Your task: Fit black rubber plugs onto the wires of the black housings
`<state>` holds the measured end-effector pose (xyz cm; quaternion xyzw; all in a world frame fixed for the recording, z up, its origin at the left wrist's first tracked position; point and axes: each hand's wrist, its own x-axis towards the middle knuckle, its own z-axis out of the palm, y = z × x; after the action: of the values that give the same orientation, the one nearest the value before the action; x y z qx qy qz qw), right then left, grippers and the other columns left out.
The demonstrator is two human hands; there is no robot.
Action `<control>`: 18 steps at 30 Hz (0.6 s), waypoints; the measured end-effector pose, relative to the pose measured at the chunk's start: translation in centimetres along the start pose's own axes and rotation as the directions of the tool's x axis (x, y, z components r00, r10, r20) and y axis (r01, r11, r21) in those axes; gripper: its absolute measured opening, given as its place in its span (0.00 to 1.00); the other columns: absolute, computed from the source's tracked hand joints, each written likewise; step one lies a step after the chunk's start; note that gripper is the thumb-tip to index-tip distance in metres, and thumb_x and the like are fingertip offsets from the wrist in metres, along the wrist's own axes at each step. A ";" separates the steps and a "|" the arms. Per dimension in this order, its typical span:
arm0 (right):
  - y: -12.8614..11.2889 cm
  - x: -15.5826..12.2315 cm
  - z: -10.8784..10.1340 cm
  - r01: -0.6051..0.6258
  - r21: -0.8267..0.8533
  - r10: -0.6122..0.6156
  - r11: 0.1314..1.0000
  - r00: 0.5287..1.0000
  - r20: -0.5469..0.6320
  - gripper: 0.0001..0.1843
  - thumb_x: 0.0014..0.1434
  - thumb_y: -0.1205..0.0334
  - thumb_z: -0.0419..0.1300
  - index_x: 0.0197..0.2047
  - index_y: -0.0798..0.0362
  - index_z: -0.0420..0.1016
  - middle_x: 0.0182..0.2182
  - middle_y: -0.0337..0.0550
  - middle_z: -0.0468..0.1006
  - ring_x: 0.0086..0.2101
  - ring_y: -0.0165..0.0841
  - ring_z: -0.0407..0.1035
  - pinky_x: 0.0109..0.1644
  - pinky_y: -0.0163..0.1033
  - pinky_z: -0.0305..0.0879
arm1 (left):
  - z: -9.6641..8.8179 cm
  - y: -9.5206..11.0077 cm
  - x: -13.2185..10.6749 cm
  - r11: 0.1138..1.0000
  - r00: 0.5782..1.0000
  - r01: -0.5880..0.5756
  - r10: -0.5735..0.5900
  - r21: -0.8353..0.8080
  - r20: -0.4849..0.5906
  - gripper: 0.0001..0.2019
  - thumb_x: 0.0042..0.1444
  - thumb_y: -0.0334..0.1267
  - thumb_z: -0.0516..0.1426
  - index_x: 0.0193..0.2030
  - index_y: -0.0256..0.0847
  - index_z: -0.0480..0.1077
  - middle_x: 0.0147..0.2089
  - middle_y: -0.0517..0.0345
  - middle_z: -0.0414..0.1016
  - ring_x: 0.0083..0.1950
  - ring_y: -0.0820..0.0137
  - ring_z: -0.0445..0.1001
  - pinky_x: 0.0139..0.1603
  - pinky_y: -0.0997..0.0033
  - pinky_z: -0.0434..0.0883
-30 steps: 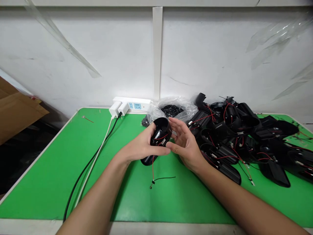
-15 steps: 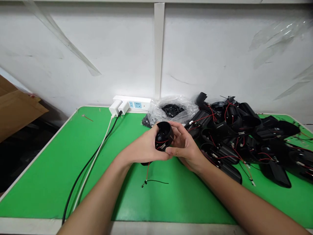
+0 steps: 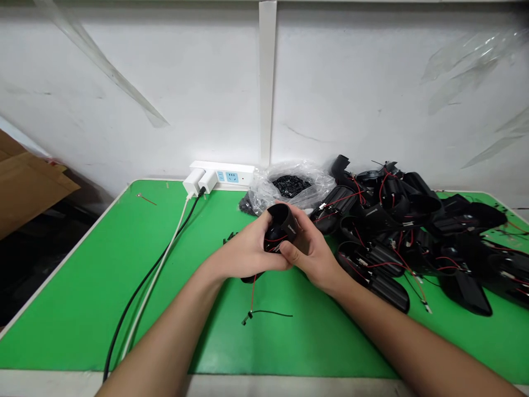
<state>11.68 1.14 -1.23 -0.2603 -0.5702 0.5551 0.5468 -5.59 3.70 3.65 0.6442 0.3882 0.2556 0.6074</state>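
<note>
A green-topped bench [image 3: 70, 325] is heaped on the right with black plastic housings [image 3: 384, 231] trailing red wires. A clear bag of small black parts [image 3: 291, 187] is set at the back beside a white power strip [image 3: 225, 175], from which a black cable [image 3: 140, 292] and a white cable [image 3: 154, 292] are run across the left side. A short red wire [image 3: 146, 199] is left near the back-left corner.

the plastic housing [image 3: 282, 227] is glossy black, crossed by thin red wires [image 3: 252, 294] and a black wire [image 3: 273, 312]. the table [image 3: 82, 309] is bright green with a white edge, the power strip [image 3: 246, 174] white with pale blue sockets [image 3: 232, 177], and the heaped housings [image 3: 380, 220] black, laced with red.
</note>
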 end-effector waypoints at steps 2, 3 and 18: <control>0.1 -0.1 0.1 0.008 -0.006 -0.008 1.000 1.000 -0.016 0.33 0.65 0.49 0.71 0.69 0.42 0.67 0.67 0.45 0.74 0.66 0.39 0.70 0.71 0.46 0.68 | 0.1 0.1 0.1 0.998 1.000 0.020 -0.019 -0.056 0.011 0.31 0.43 0.35 0.70 0.55 0.44 0.66 0.43 0.64 0.72 0.41 0.77 0.70 0.40 0.77 0.73; 0.2 -0.1 0.1 0.005 0.000 -0.005 1.000 1.000 -0.022 0.33 0.65 0.50 0.72 0.69 0.42 0.67 0.67 0.45 0.74 0.65 0.38 0.70 0.71 0.46 0.69 | 0.1 0.1 0.1 0.997 1.000 0.026 -0.025 -0.077 0.018 0.32 0.43 0.35 0.70 0.55 0.44 0.66 0.42 0.64 0.72 0.41 0.77 0.70 0.40 0.77 0.72; 0.6 -0.2 -0.1 -0.077 0.025 0.079 0.997 0.993 -0.088 0.36 0.63 0.50 0.73 0.69 0.47 0.68 0.65 0.48 0.75 0.63 0.41 0.71 0.69 0.47 0.68 | 0.6 -0.7 0.3 0.995 0.999 0.046 -0.047 -0.087 -0.001 0.63 0.44 0.38 0.71 0.81 0.57 0.37 0.79 0.56 0.56 0.76 0.58 0.64 0.86 0.52 0.56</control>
<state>11.66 1.12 -1.87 -0.3008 -0.5288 0.5700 0.5522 -5.03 3.55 2.84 0.6075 0.3927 0.2592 0.6400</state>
